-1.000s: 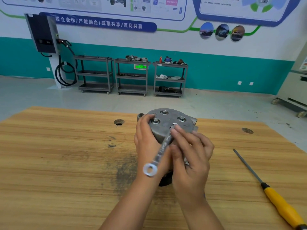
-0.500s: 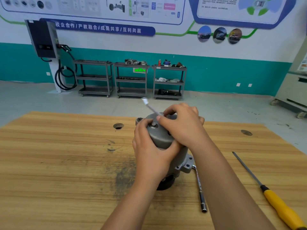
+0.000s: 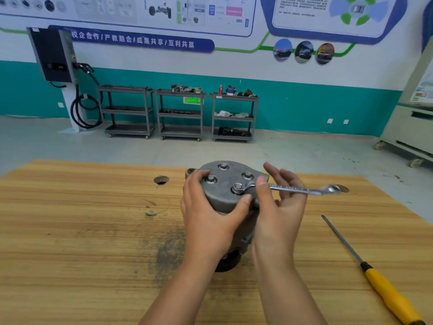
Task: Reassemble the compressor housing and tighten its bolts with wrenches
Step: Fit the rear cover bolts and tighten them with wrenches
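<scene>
Left grip (image 3: pixel 206 221) clasping grey four-bolt compressor housing (image 3: pixel 225 195), right grip (image 3: pixel 278 214) pinching wrench (image 3: pixel 295 190) on bolt (image 3: pixel 237 188)

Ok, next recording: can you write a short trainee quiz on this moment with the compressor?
1. True or false: the wrench is seated on the bolt nearest the person.
2. How many bolt heads show on top of the compressor housing? A) two B) four C) six
3. Fill in: the ____ hand grips the housing while the other holds the wrench.
Key: 1 true; 2 B; 3 left hand.
</scene>
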`<state>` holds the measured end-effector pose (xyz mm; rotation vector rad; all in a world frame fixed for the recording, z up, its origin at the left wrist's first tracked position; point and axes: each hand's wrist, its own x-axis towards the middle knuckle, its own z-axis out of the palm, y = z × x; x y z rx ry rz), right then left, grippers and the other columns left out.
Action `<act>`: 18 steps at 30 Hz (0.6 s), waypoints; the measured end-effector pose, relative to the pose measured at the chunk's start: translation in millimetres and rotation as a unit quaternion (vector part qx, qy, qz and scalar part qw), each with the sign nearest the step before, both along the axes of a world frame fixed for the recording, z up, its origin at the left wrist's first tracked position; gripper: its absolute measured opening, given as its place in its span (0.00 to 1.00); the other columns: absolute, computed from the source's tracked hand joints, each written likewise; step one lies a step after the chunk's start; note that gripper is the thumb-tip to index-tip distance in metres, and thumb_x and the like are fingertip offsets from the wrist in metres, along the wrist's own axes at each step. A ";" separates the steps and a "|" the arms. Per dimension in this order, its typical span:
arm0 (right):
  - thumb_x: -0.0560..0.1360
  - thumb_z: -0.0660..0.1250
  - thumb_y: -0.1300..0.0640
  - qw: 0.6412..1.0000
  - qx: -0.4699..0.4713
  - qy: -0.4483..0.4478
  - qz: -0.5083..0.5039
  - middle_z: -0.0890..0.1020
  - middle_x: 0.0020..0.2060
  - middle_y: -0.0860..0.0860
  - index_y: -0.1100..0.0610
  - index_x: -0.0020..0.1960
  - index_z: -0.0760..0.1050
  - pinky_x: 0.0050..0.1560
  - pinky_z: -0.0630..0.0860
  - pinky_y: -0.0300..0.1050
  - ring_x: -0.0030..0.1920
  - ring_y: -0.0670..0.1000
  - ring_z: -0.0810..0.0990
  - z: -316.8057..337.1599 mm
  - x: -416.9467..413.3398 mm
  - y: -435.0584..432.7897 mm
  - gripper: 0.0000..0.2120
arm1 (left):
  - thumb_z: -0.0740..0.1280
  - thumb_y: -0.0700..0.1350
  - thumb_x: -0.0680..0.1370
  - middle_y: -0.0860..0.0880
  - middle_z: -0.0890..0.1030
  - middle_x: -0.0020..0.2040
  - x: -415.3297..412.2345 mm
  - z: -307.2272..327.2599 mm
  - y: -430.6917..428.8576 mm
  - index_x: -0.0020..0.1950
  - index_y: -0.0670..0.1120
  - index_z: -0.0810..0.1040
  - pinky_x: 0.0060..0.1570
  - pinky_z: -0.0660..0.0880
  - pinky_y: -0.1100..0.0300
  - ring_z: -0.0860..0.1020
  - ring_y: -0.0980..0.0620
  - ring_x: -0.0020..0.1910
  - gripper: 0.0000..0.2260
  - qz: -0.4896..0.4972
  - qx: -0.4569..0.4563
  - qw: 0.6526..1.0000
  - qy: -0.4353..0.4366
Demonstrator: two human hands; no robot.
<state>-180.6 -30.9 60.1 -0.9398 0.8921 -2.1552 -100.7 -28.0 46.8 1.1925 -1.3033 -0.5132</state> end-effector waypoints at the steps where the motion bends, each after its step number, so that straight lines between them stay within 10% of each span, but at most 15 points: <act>1: 0.74 0.67 0.59 0.999 -0.033 0.020 0.003 0.83 0.50 0.47 0.47 0.51 0.71 0.55 0.76 0.41 0.57 0.48 0.79 -3.7 4.3 7.3 0.10 | 0.66 0.66 0.59 0.61 0.65 0.60 0.5 -0.6 -0.1 0.60 0.63 0.60 0.63 0.69 0.51 0.66 0.54 0.64 0.32 0.000 0.000 1.000 -0.002; 10: 0.72 0.64 0.48 0.871 -0.068 0.459 -0.163 0.78 0.59 0.39 0.49 0.60 0.77 0.61 0.65 0.56 0.62 0.46 0.66 -17.5 18.8 32.3 0.17 | 0.67 0.42 0.74 0.51 0.70 0.62 4.3 0.6 -5.1 0.55 0.61 0.63 0.61 0.70 0.51 0.71 0.50 0.62 0.20 -0.024 -0.019 0.999 0.021; 18: 0.72 0.69 0.46 0.781 0.050 0.595 -0.180 0.75 0.39 0.42 0.46 0.42 0.81 0.52 0.52 0.46 0.52 0.50 0.68 40.7 20.9 2.4 0.05 | 0.63 0.55 0.70 0.50 0.70 0.59 1.5 2.7 -0.3 0.58 0.49 0.66 0.57 0.71 0.46 0.70 0.45 0.60 0.20 -0.008 0.011 1.000 0.007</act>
